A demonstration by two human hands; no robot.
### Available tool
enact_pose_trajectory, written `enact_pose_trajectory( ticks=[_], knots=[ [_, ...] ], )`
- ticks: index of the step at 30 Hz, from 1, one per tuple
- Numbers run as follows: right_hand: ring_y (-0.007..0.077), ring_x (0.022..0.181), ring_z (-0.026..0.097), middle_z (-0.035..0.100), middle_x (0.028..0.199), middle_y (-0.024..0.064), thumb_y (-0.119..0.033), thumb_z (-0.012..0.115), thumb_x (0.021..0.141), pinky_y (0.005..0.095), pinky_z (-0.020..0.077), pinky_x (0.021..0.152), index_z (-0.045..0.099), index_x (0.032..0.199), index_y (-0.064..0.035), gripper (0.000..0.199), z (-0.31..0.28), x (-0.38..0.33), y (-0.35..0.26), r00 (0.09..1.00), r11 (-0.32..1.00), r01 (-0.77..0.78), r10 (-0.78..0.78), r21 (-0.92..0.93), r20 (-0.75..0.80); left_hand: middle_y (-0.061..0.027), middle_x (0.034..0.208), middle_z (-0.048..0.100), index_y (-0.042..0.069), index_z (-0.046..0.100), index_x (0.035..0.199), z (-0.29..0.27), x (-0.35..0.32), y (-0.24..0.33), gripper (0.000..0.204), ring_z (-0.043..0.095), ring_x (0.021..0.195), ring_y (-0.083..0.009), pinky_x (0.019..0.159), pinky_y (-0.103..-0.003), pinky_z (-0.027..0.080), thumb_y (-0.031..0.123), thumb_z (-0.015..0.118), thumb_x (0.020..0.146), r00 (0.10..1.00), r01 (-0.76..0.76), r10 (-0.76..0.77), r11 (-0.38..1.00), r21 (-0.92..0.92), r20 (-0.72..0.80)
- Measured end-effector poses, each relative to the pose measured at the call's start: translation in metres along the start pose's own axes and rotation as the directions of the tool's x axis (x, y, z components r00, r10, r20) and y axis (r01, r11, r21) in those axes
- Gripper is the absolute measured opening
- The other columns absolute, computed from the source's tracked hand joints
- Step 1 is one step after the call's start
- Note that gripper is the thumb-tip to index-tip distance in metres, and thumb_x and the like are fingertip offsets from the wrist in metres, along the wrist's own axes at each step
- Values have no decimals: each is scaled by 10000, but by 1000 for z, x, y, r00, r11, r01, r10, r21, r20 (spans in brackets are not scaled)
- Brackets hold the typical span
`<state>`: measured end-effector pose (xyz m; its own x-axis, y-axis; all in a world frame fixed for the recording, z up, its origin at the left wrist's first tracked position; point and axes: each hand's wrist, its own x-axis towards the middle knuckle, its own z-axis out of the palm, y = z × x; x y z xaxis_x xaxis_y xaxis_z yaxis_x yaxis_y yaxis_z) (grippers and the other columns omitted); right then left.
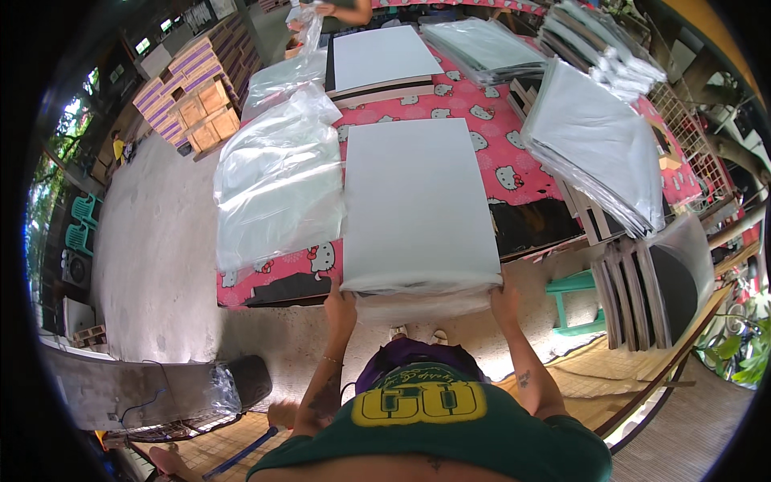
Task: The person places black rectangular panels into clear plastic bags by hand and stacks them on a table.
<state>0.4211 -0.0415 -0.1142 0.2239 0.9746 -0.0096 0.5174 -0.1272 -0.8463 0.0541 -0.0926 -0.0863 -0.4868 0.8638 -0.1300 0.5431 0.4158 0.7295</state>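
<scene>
A large white rectangular board [418, 193] lies lengthwise before me on the pink patterned table cover. Clear plastic film [418, 299], apparently the end of a bag, bunches and hangs at the board's near edge. At the near left corner, my left hand [341, 304] is closed on this film. My right hand [504, 296] grips it at the near right corner, fingers bent and partly hidden. Just left of the board rests a loose pile of clear plastic bags [277, 185].
Beyond lies a stack of boards [381, 58]; another person's arm [349, 11] shows behind it. Plastic-wrapped boards [594, 145] stack at right. Below them, wrapped boards [642, 293] stand beside a green stool [574, 301]. Cartons [189, 84] are piled at far left.
</scene>
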Motion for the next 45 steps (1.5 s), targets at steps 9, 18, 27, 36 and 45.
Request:
enact_pose_trajectory(
  ticks=[9, 18, 27, 36, 45],
  knots=[
    [162, 799, 591, 608, 953, 172, 87, 472, 754, 319, 492, 628, 505, 1169, 20, 422, -17, -10, -57, 987, 989, 139, -142, -40, -70, -146, 872, 633, -26, 592, 1075, -12, 14, -31, 324, 575, 791, -166, 684, -286, 446, 4, 581, 752, 981, -186, 157, 916, -356, -110],
    [258, 1142, 499, 466, 1291, 81, -372, 608, 721, 382, 450, 927, 392, 1345, -75, 724, -132, -2, -169, 948, 453, -89, -234, 887, 215, -132, 1002, 568, 29, 540, 993, -158, 51, 35, 262, 566, 959, -244, 865, -358, 449, 213, 583, 812, 796, -308, 602, 324, -894, -56],
    [193, 1041, 590, 620, 1119, 36, -119, 523, 902, 560, 372, 1001, 488, 1268, -105, 368, -98, 137, -287, 960, 62, -48, -273, 997, 64, -86, 1169, 587, 61, 528, 1178, -178, 172, 201, 294, 551, 1105, -239, 992, -427, 401, 163, 546, 903, 851, 179, 521, -175, -968, 63],
    [158, 736, 586, 613, 867, 17, -111, 585, 849, 447, 481, 824, 584, 1037, -108, 188, 40, 210, -81, 905, 6, -420, 68, 907, 419, -37, 1007, 596, 93, 545, 1137, -14, 262, 28, 280, 557, 944, -177, 877, -380, 425, 84, 543, 857, 906, 417, 109, -68, -907, 408],
    [100, 814, 533, 576, 938, -14, -97, 622, 852, 260, 431, 771, 543, 1100, -38, 267, -5, 200, -152, 942, 670, 250, -335, 699, -15, -37, 991, 621, -14, 590, 1096, -92, 196, 159, 287, 553, 890, -110, 802, -263, 425, 126, 633, 849, 871, -338, 485, 707, -621, 78]
  ],
)
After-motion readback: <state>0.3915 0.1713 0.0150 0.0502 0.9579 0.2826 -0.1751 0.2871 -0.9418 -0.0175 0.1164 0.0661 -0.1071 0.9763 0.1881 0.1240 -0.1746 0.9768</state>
